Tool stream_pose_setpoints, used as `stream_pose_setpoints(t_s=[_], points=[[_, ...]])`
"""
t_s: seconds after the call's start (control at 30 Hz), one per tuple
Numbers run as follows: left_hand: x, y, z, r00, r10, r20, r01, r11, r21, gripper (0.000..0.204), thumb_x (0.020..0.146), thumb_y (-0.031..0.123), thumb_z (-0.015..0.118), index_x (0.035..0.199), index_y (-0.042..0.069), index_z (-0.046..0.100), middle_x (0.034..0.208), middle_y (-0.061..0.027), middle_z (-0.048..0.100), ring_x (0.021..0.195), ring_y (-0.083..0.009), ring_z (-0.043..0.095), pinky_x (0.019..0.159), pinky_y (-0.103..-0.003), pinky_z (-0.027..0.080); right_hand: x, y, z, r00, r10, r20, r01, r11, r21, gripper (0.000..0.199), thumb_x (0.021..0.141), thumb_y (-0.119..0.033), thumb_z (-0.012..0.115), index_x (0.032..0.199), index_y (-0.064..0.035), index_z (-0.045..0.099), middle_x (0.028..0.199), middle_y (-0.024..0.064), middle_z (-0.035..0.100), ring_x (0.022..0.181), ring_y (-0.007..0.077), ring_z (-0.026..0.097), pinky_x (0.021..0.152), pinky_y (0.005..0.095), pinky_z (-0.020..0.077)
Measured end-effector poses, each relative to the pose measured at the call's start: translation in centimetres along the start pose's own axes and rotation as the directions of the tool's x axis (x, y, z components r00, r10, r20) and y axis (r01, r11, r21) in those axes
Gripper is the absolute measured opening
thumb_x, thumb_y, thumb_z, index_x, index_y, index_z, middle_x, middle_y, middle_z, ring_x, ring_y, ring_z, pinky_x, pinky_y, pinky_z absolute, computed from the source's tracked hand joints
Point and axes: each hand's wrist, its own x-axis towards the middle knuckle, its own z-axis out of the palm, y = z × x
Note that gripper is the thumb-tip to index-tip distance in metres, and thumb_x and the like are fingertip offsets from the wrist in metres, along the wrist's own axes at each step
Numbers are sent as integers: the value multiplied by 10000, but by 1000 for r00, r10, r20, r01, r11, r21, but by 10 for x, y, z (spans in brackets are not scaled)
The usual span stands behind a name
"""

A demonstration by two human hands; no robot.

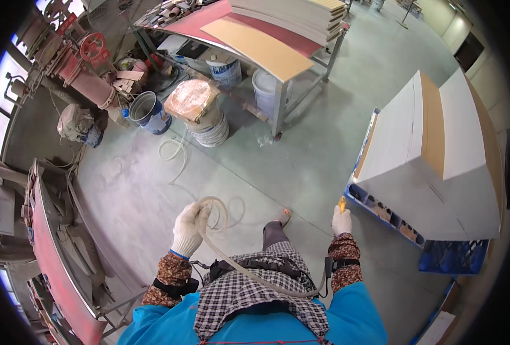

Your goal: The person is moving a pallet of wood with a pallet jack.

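Observation:
A pale, see-through hose (220, 248) is looped in my left hand (189, 229), whose gloved fingers are closed around it. From there the hose sags across my checked apron (249, 299) to my right forearm, where it passes out of sight. My right hand (341, 221), also in a white knitted glove, is closed on a small yellow tool (342, 202); only its tip shows and its kind is unclear. That hand is near the blue pallet (355, 192) under a stack of large white boards (399, 138). More hose (180, 155) lies curled on the floor ahead.
A red-topped table (189, 26) with stacked boards stands ahead, with buckets (266, 89) under it. An open bucket (150, 112) and a covered bucket (209, 129) stand nearer, beside a red machine (82, 75). Another red-surfaced table (54, 259) is at left. A second blue pallet (453, 256) is at right.

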Motion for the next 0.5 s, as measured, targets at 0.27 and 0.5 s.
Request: stream_pose_setpoints(t_s=[0.27, 0.5], points=[[51, 47, -10, 994, 107, 37, -109, 991, 78, 172, 988, 218, 665, 1018, 50, 688, 910, -158, 673, 831, -334, 669, 752, -403, 526, -34, -110, 12, 822, -292, 488, 434, 877, -205, 660, 987, -545, 470, 1136, 62, 680, 1079, 353, 684, 1104, 490, 653, 961, 542, 500], [85, 53, -13, 996, 83, 15, -84, 992, 98, 179, 1001, 217, 651, 1017, 43, 694, 889, -157, 668, 805, -323, 665, 732, -403, 522, 60, -122, -21, 892, -153, 426, 108, 986, 128, 677, 969, -571, 518, 1114, 74, 663, 1053, 341, 701, 1073, 472, 678, 943, 521, 518]])
